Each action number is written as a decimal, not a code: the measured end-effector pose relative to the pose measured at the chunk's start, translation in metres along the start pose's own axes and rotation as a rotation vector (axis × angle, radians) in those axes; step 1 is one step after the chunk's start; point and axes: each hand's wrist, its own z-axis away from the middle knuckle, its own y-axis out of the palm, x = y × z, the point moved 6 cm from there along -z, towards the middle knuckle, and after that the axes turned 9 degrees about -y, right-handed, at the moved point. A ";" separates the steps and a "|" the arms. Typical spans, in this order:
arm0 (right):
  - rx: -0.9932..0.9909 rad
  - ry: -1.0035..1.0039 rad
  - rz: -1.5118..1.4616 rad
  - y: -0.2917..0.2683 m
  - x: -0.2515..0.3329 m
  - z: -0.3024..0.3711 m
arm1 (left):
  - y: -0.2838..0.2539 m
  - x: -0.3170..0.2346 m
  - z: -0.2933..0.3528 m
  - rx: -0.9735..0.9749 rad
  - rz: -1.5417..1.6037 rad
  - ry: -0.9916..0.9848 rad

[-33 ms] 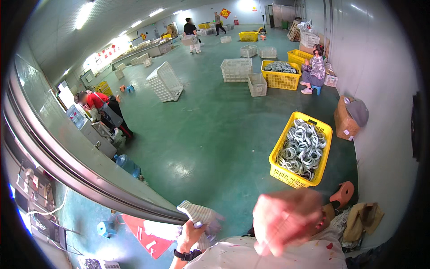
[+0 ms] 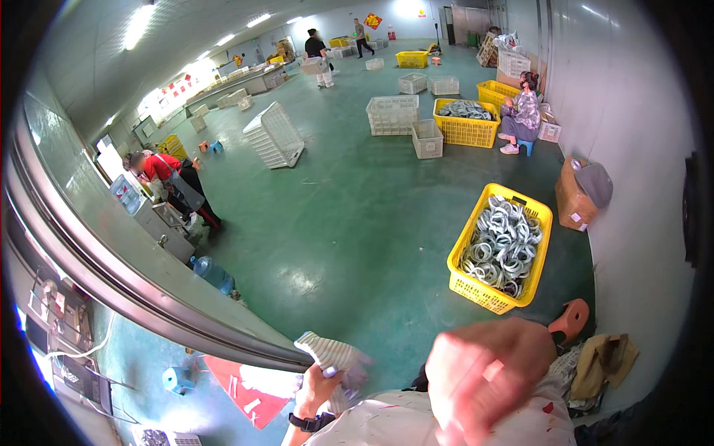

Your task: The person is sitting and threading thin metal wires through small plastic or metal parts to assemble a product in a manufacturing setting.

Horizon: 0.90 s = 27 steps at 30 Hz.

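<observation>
The left hand [image 2: 318, 390] is clamped around what look like striped gloves [image 2: 327, 351], bunched near the end of the metal frame [image 2: 230, 345] on the left; whether they touch it, I cannot tell. The right hand [image 2: 491, 368] hangs near the body on the right, its fingers curled but badly blurred, so I cannot tell whether they meet or hold anything.

The gloves look soft and overhang the fingers, so a loosened grip could let one slip to the floor [image 2: 335, 275]. Swinging them left could snag the cloth on the frame. The raised right hand blocks the view of what lies beneath it, which could hide an obstacle.

Beyond it, at near right, a yellow basket [image 2: 480, 293] sits on the floor, heaped with grey rings [image 2: 506, 245]. A careless step could knock it and spill some. The orange stool [image 2: 571, 318], nearer and further right, is another likely trip point.
</observation>
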 end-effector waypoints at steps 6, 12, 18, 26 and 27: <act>-0.089 -0.263 -0.329 0.019 0.036 -0.024 | 0.003 -0.021 -0.004 0.037 0.014 0.018; -0.184 -0.555 -0.524 0.026 0.027 -0.021 | 0.011 -0.003 -0.017 0.165 0.331 -0.191; -0.252 -0.346 -0.489 0.029 0.028 -0.017 | 0.013 -0.018 -0.012 0.091 0.052 -0.012; -0.165 -0.444 -0.260 0.011 0.040 -0.017 | 0.011 -0.030 -0.009 0.066 -0.029 0.047; -0.162 -0.449 -0.231 0.012 0.041 -0.014 | 0.012 -0.028 -0.010 0.077 -0.022 0.027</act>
